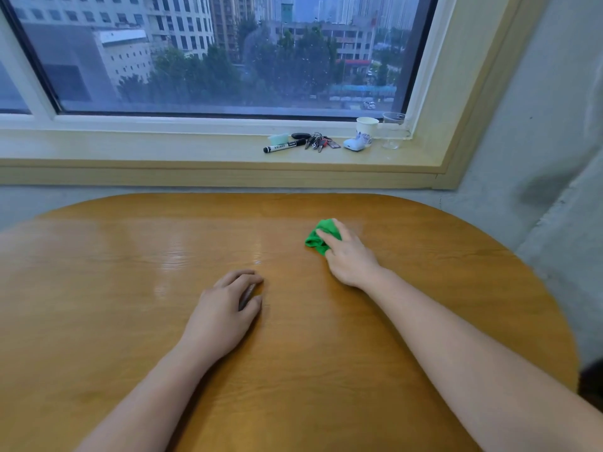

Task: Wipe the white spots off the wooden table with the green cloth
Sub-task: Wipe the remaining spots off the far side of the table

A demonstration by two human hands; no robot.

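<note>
The wooden table [130,305] fills the lower view, glossy, with faint pale smears near its middle [257,261]. A bunched green cloth [318,236] lies on the table at the centre right. My right hand [349,256] presses down on it with fingers spread over the cloth. My left hand [225,311] rests on the table near the middle, curled around a small dark ridged object [247,296] that is mostly hidden under the fingers.
A windowsill [163,148] runs behind the table with a black marker [284,146], keys [319,143], a white earbud case [354,144], a paper cup [367,128] and a clear glass [393,130]. A grey wall [538,125] stands at the right.
</note>
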